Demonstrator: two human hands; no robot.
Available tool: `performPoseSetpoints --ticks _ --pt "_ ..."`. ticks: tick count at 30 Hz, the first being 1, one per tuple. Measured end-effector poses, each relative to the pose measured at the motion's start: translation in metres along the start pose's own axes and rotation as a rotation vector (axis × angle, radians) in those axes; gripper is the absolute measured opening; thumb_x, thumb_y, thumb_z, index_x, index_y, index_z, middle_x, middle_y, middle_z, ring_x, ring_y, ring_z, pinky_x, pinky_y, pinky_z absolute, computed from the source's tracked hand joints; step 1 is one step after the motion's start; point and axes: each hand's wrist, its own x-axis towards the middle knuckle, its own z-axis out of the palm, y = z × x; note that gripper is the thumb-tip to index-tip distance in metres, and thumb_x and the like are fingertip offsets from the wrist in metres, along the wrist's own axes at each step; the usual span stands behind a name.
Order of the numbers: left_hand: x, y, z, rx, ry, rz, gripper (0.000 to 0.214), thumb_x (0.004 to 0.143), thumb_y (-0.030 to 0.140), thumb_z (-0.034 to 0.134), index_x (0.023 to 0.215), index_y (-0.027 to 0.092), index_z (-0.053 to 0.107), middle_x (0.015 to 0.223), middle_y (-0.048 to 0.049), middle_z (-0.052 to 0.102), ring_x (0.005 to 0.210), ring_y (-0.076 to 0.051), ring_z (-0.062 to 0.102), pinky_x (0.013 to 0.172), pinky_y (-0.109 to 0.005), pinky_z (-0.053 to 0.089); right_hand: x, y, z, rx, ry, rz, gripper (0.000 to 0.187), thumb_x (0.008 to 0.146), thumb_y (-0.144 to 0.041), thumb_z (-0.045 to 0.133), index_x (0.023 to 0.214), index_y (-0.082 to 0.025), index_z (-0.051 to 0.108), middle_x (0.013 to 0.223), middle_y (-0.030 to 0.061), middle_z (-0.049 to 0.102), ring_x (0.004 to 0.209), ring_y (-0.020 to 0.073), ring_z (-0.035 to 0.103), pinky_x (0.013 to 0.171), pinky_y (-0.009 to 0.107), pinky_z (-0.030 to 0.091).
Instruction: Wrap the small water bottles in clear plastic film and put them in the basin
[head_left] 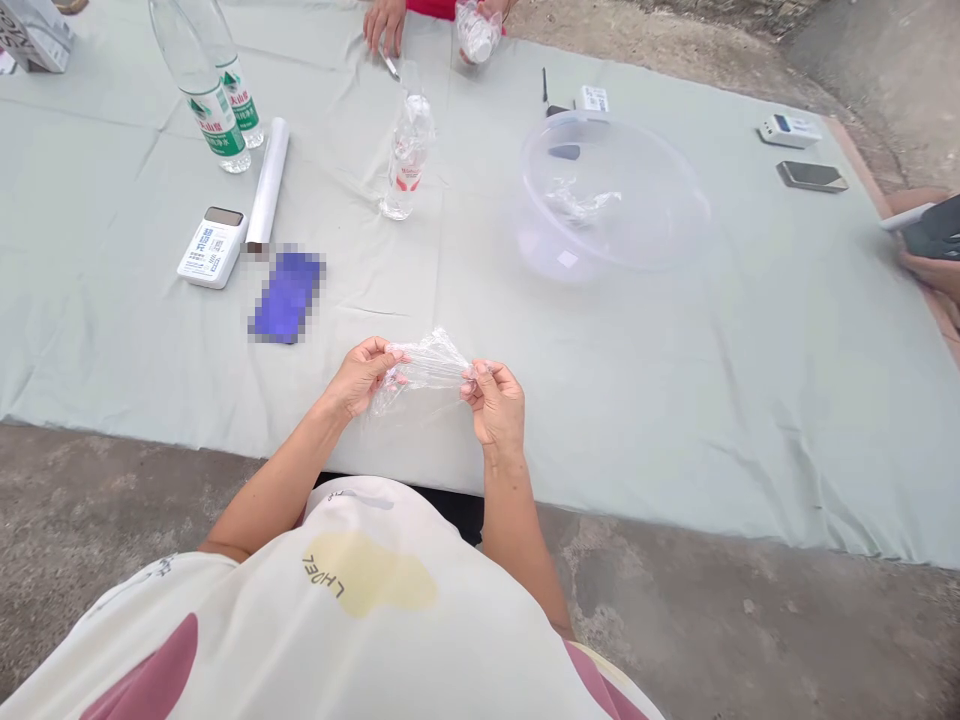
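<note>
Both my hands hold a crumpled piece of clear plastic film (pixel 426 365) stretched between them, just above the near edge of the pale green cloth (pixel 675 400). My left hand (pixel 365 375) pinches its left end with the fingers closed. My right hand (pixel 493 400) pinches the right end, fingers closed too. The film sags a little below my left hand.
A clear plastic basin (pixel 611 195) with a scrap of film stands to the far right. An empty clear bottle (pixel 407 150), two green-labelled water bottles (pixel 214 95), a white roll (pixel 268 180), a white device (pixel 212 246) and a blurred blue object (pixel 286 296) lie beyond. Another person's hands (pixel 386 25) are at the far edge.
</note>
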Motion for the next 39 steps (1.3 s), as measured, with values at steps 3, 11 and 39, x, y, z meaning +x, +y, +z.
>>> performPoseSetpoints --ticks 3,11,39 --pt "0.002 0.004 -0.011 0.015 0.041 0.048 0.038 0.06 0.029 0.087 0.072 0.018 0.052 0.074 0.0014 0.066 0.058 -0.007 0.057 0.05 -0.02 0.039 -0.001 0.001 -0.011 -0.009 0.068 -0.003 0.041 0.063 -0.051 0.085 0.082 -0.022 0.064 0.074 -0.0041 0.066 0.054 0.0062 0.055 0.054 0.021 0.05" --pt "0.001 0.018 -0.035 0.002 0.088 0.05 0.038 0.059 0.031 0.086 0.072 0.02 0.053 0.064 0.0047 0.06 0.047 -0.006 0.052 0.042 -0.018 0.033 0.002 -0.005 -0.036 0.118 0.081 -0.117 0.045 0.065 -0.055 0.084 0.082 -0.025 0.054 0.06 -0.0094 0.053 0.055 0.0071 0.055 0.055 0.02 0.05" --pt "0.047 0.049 -0.008 0.584 -0.269 0.077 0.023 0.067 0.026 0.08 0.072 0.017 0.06 0.061 0.0039 0.054 0.049 -0.004 0.042 0.045 -0.017 0.032 0.012 -0.021 -0.07 -0.23 0.357 -0.261 0.042 0.071 -0.06 0.073 0.079 -0.02 0.06 0.061 -0.0059 0.053 0.049 0.0061 0.047 0.034 0.016 0.027"
